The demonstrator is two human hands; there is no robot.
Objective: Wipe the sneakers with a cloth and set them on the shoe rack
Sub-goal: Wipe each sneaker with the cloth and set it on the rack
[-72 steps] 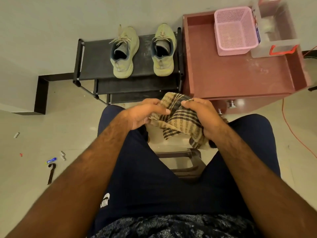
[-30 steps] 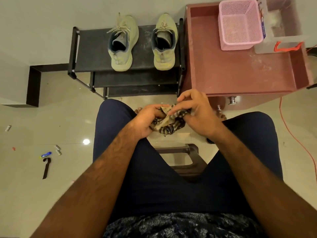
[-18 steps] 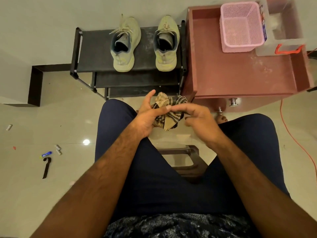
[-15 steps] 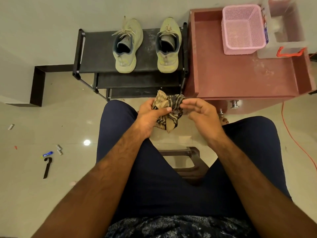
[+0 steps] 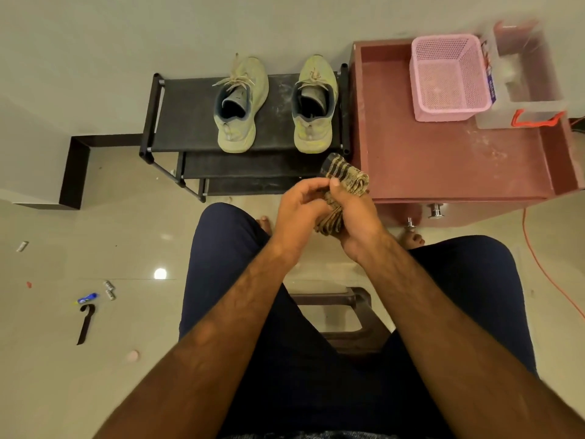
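Cloth (image 5: 346, 179), checked tan-and-black woven fabric rolled into a tight bundle, sits in both my hands, out past my thighs in dark navy shorts (image 5: 228, 280) and the dark brown plastic stool (image 5: 348, 331) between them. It is held upright in the air above the floor, in front of my knees.

Right hand (image 5: 357, 223): fingers curled round the lower half of the bundle, thumb pressed on its upper part. Left hand (image 5: 297, 210): fingers bent over, tips pinching the bundle's edge beside that thumb.

Bare toes show on the glossy beige tiled floor (image 5: 126, 236) just beyond each knee.

Beyond the hands: shoe rack (image 5: 186, 112), black metal frame with dark fabric tiers, against the pale wall. Both sneakers stand on its top tier, toes to the wall, heels toward me, apart from each other. The left sneaker (image 5: 240, 106), pale olive knit with loose laces, is near the middle. The right sneaker (image 5: 315, 106), same knit, is at the rack's right end. Whitish dust marks lie between them.

Just right of the rack: reddish-brown cabinet (image 5: 443, 166) with a raised rim. At its far end is a pink perforated plastic basket (image 5: 449, 104). A clear plastic box (image 5: 522, 87) with a red handle is just beside the basket.
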